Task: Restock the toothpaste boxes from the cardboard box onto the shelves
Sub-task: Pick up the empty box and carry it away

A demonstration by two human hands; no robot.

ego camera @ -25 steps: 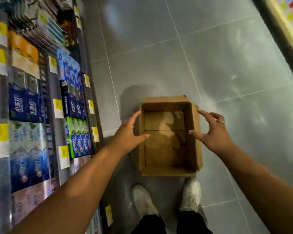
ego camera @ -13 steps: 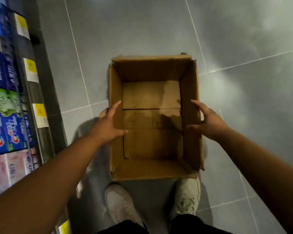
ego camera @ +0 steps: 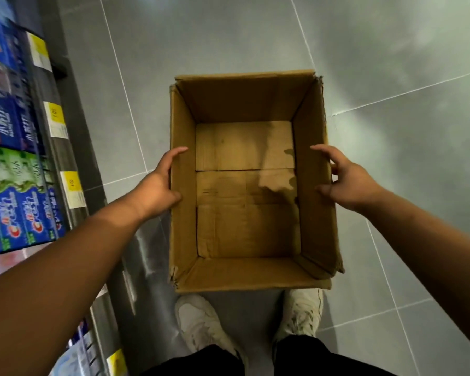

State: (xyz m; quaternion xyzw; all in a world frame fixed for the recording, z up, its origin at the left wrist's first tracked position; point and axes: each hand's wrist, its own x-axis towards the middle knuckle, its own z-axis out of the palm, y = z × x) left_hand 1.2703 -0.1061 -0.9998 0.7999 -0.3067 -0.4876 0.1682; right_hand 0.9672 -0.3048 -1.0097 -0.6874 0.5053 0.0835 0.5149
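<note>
Single head-worn wide-angle view, facing almost straight down at the floor (ego camera: pixel 228 36), close above the open cardboard box (ego camera: pixel 255 104), shelves (ego camera: pixel 55 150) along the left edge.

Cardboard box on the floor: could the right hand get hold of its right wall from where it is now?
Probably yes. The right hand is spread open just at the right wall of the cardboard box, thumb toward the inside. Nothing lies between them, and the box looks empty.
</note>
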